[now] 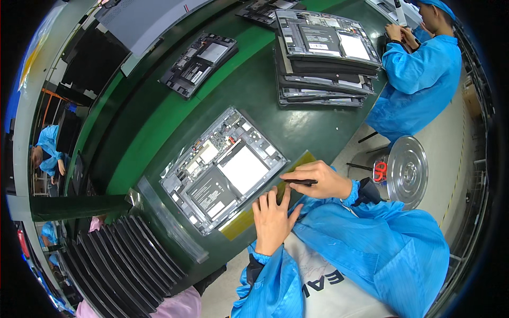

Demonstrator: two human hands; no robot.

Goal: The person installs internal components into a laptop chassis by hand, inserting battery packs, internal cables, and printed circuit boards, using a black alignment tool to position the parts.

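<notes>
Nearest, two forearms in blue sleeves come up from the lower edge. The left hand (273, 220) lies flat, fingers spread and holding nothing, pressing down at the near edge of the green table (159, 127) just beside a yellow strip (241, 221). The right hand (318, 179) has its fingers closed around a slim black tool (300, 182), held level and pointing left toward the device.

Just beyond the hands, touching the yellow strip's far side, lies an opened tablet (222, 169), back cover off, flat and turned at an angle. Its grey frame surrounds dark battery cells, a white panel and small circuit boards. It looks thin, stiff and fairly light, but fragile inside: the exposed boards and cells should not be pressed. The bare metal frame edges seem the safest place to take hold, lifting it level from two opposite sides.

To the left, a rack of dark panels (124, 259) stands on edge. Farther along the table lie another opened device (199, 63) and a stack of similar devices (326, 58). Farthest, a co-worker (419, 69) in blue works at the same table, beside a round metal stool (405, 169).
</notes>
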